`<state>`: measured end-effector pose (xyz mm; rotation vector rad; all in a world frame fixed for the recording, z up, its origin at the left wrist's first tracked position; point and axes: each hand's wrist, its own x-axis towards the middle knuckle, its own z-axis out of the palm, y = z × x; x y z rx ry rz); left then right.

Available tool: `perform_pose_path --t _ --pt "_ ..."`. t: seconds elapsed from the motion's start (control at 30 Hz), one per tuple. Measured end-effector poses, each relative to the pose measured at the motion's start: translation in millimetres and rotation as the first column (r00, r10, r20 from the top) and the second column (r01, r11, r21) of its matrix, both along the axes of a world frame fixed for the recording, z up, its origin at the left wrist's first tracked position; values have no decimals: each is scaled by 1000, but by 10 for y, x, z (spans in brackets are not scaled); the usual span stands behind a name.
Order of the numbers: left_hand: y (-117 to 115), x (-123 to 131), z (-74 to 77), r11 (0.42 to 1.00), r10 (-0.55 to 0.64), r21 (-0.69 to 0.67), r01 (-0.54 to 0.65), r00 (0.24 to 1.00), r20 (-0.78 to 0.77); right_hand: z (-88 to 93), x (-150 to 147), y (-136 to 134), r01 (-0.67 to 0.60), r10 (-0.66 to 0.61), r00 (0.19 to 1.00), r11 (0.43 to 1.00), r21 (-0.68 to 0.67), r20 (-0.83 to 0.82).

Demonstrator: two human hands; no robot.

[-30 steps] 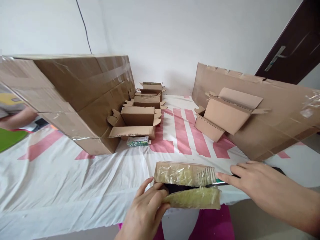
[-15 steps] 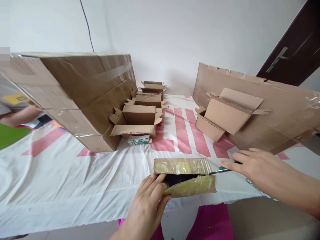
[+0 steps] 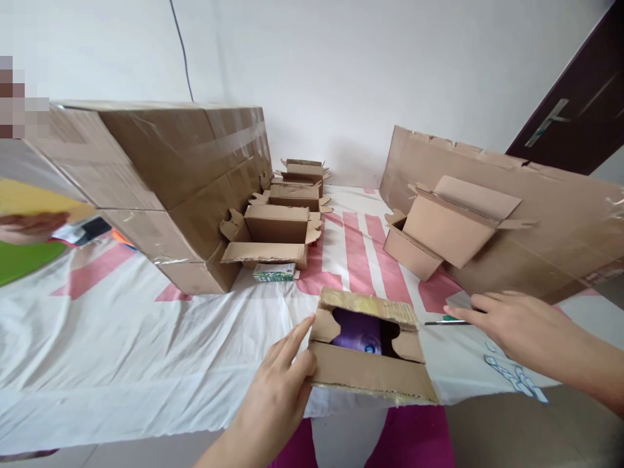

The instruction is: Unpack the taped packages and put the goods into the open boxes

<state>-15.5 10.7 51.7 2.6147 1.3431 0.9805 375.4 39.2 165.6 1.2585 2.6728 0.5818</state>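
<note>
A small cardboard box [image 3: 373,372] stands at the table's near edge with its top flaps spread. Inside it a purple item [image 3: 358,331] shows, only partly visible. My left hand [image 3: 277,383] grips the box's left side, its thumb mostly hidden. My right hand [image 3: 517,328] is low over the cloth, right of the box. Under its fingers is a thin-bladed knife [image 3: 436,323] with a green part, the blade pointing left and apart from the box. Most of the knife's handle is hidden by the hand.
Several open cardboard boxes [image 3: 277,224] line the left, beside a tall cardboard wall [image 3: 190,156]. A small green-and-white carton [image 3: 273,272] lies before them. More open boxes [image 3: 448,221] lean by the right cardboard panel [image 3: 560,227]. Another person's hand [image 3: 34,224] is at far left.
The box's flaps have opened wider, showing the purple item. My left hand has moved from the flap gap to the box's side. The knife has come away from the box.
</note>
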Motion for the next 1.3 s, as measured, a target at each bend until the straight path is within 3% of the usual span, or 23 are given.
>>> perform_pose_path --t 0.1,0.17,0.23,0.37,0.43,0.5,0.6,0.73,0.8,0.87,0.97,1.1,1.2,1.3 --pt "-5 -16 6 990 -134 -47 132 990 -51 -53 160 28 108 -120 976 992 -72 -183" --pt "-20 7 10 975 -203 -97 198 978 -53 -240 193 45 214 -239 914 971 -111 -329" --pt "-34 40 5 968 -223 -124 218 974 -28 -572 183 62 352 -398 799 918 -184 -452" --pt "-25 104 -39 979 -176 -95 180 983 52 -1500 120 71 504 -679 530 734 -455 -508" --pt "-6 130 -70 986 -155 -50 160 984 91 -1907 101 65 497 -710 501 704 -507 -494" --pt "8 150 -98 990 -141 -4 142 983 114 -2144 98 69 483 -699 513 715 -506 -498" --pt "-10 182 -147 992 -119 50 113 983 140 -2094 96 89 448 -647 549 762 -467 -529" --pt "-99 313 -308 983 -138 132 124 985 104 -1504 -128 -5 340 -401 579 910 -237 -710" --pt "-139 431 -448 967 -176 198 159 982 70 -1205 -407 -135 199 -219 616 973 -120 -757" --pt "-161 551 -601 945 -222 259 200 974 55 -1030 -744 -265 -5 -51 693 997 -75 -720" --pt "-182 638 -763 912 -324 304 277 939 115 -1060 -1159 -336 -143 96 793 989 -30 -602" --pt "-239 486 -775 911 -402 237 338 859 317 -1358 -1257 -182 -95 107 849 994 50 -518" --pt "-247 279 -760 962 -273 137 236 846 458 -1467 -1105 -68 -93 129 851 991 95 -510" --pt "-150 129 -843 996 -10 -69 63 810 587 -1456 -1008 -43 -109 166 854 984 143 -492"
